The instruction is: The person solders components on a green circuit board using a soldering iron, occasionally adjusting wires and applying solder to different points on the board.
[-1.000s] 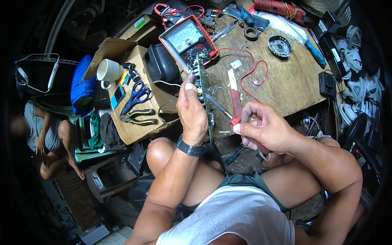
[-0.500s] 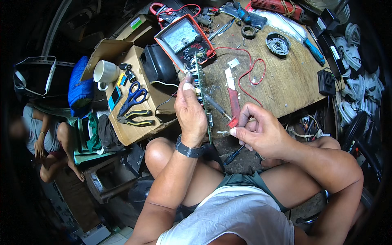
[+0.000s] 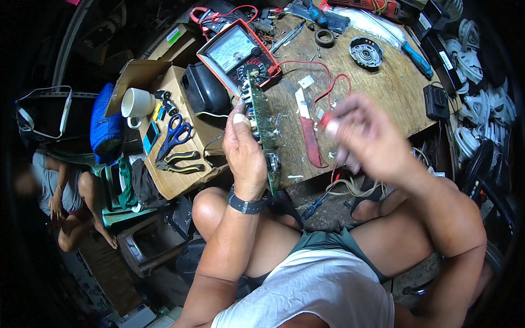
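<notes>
1. Head view showed me the left hand (image 3: 244,150) closed on a green circuit board (image 3: 263,117), its far end near the meter (image 3: 232,52).
2. Right hand (image 3: 372,142), blurred, pinched a red tool (image 3: 326,119) in curled fingers, apart from the board.

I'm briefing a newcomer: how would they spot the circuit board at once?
Find the wooden table, then the orange-framed meter toward its left edge. Nearer the camera, the left hand holds the circuit board. It is long, narrow and green, with small parts crowding its left side, unlike the boxy meter.
</notes>
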Available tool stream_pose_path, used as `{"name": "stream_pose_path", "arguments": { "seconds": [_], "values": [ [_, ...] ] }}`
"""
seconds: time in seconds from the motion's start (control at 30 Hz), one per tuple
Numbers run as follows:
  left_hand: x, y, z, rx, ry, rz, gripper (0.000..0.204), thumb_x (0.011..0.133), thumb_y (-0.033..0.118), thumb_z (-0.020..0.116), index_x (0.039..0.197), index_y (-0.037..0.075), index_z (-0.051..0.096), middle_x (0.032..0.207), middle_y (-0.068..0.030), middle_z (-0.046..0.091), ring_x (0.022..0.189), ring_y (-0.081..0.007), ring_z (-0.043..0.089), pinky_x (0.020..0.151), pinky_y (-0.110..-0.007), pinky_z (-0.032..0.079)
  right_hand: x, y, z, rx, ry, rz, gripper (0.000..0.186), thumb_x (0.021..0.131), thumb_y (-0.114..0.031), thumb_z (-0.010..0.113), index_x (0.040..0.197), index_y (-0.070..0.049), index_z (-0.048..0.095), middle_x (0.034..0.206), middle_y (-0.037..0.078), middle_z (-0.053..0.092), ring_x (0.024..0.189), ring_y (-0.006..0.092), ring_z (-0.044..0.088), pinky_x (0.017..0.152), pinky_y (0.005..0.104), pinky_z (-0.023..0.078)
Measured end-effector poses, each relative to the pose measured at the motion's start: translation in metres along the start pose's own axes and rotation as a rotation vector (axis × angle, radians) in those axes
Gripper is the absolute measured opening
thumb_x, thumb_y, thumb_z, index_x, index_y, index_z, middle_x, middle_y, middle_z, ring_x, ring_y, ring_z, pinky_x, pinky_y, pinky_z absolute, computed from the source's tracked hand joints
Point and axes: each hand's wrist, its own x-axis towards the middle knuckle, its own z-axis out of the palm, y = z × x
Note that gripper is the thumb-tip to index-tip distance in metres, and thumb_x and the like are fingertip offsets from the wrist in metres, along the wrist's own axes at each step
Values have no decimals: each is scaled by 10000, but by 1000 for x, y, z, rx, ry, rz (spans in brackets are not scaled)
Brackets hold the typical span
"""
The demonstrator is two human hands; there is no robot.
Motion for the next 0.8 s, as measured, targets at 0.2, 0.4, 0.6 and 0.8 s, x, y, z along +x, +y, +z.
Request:
{"name": "stream_pose_path", "arguments": {
  "seconds": [0.2, 0.4, 0.6, 0.8],
  "values": [
    [-1, 27, 8, -359, 6, -252, 481, 1139, 321, 396, 1431, -39, 525, 1232, -108, 679, 1072, -143, 650, 946, -294, 522, 14, 11, -19, -455, -72, -427, 223, 916, -109, 715, 1093, -15, 616, 889, 141, 738, 802, 281, 740, 742, 382, 563],
    [-1, 6, -7, 37, 0, -7, 484, 1136, 309, 428, 1436, -57, 528, 1306, -110, 650, 1188, -157, 588, 1062, -316, 442, 24, -4, -21, -734, -172, -535, 227, 892, -39, 703, 1106, -4, 638, 944, 178, 718, 899, 360, 726, 789, 409, 561],
    [1, 5, -5, 57, -13, 50, 491, 1134, 324, 437, 1427, -56, 541, 1299, -99, 652, 1175, -150, 591, 1052, -303, 446, 36, -12, -25, -794, -175, -782, 148, 863, -97, 708, 971, -39, 626, 882, 174, 689, 893, 412, 675, 754, 487, 521],
    [3, 4, -11, 97, -66, -4, 490, 1131, 319, 447, 1424, -62, 541, 1309, -101, 643, 1192, -149, 574, 1062, -299, 432, 51, -22, -42, -868, -263, -892, 214, 827, -66, 747, 1023, -15, 677, 895, 167, 697, 862, 395, 684, 750, 459, 540]
  ]
}}
